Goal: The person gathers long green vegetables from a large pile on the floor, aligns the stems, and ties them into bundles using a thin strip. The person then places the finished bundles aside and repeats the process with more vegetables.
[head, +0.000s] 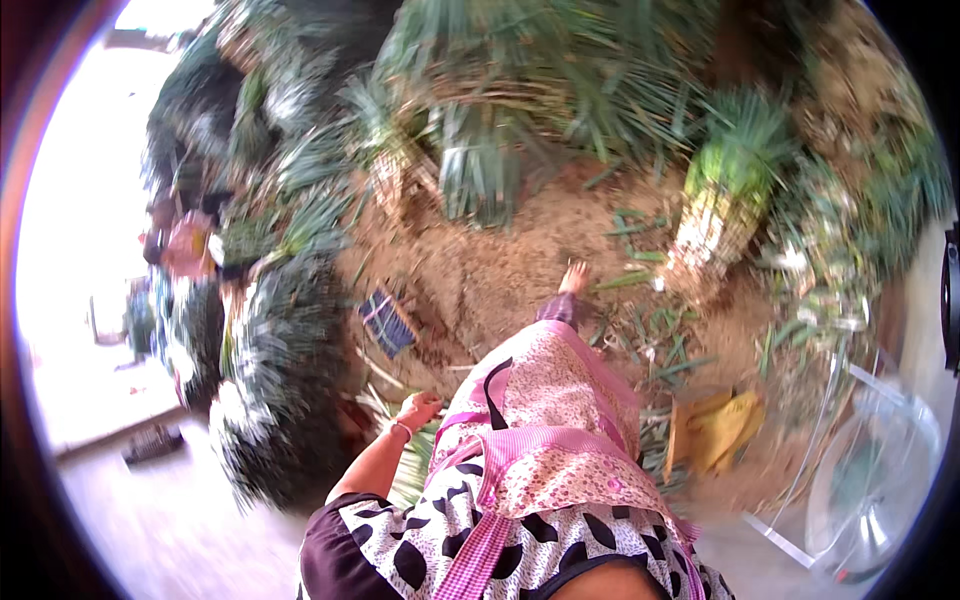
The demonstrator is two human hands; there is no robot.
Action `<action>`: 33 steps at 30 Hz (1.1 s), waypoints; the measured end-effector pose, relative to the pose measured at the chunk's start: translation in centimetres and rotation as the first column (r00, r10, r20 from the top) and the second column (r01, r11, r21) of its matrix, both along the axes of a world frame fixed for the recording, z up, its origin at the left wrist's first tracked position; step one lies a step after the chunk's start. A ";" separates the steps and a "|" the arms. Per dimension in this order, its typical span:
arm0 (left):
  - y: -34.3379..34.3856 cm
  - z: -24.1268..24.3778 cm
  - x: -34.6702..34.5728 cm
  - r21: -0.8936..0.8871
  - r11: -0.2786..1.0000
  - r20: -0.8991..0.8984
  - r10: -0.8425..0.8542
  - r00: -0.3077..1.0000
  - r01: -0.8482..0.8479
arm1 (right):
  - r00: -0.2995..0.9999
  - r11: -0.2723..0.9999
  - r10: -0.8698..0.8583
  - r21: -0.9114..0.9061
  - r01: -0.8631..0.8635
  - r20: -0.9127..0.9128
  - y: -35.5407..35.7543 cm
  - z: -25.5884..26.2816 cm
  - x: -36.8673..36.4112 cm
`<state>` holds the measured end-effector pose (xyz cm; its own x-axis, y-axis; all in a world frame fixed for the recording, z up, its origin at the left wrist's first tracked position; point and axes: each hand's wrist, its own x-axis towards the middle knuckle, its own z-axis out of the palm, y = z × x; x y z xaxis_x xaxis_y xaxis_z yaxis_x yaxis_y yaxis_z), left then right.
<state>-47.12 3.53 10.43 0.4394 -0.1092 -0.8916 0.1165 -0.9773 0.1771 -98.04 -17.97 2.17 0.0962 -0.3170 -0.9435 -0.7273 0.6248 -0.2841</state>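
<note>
My left hand (420,409) hangs low beside the pink floral apron (525,375); its fingers are blurred, and whether it holds anything cannot be told. My right hand is out of view. Before me, green onion bundles (480,169) lie at the edge of a large heap with long green leaves. To the right a thick bundle of green onions (712,217) rests with its white stalks and roots towards me. A blue tied pad or low seat (388,322) sits on the soil ahead of my left hand. My bare foot (575,276) is on the soil.
Tall piles of green onions (285,360) stand at left, with another person in pink (189,244) beyond. Cut leaves (667,322) litter the soil. At right are a yellow cloth or bag (727,431) and a fan-like round object (862,480) with a frame.
</note>
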 end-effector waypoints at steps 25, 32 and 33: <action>26.4 1.3 -16.1 -0.374 0.666 0.139 0.728 0.671 -0.645 | 0.864 0.864 0.487 -0.216 -0.455 0.126 1.5 1.4 10.8; 31.7 -2.1 -21.1 -0.298 0.729 -0.067 0.628 0.775 -0.616 | 0.933 0.913 0.350 -0.251 -0.320 0.084 4.4 1.9 4.5; 32.5 -2.2 -21.4 -0.181 0.830 -0.048 0.528 0.848 -0.527 | 0.937 0.914 0.340 -0.262 -0.309 0.079 4.4 1.7 3.1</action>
<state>-68.47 36.01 8.18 0.4798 -0.0184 -0.8772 0.6042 -0.7180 0.3456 -94.99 -13.58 3.84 0.3405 -0.4659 -0.8167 -0.8291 0.2610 -0.4945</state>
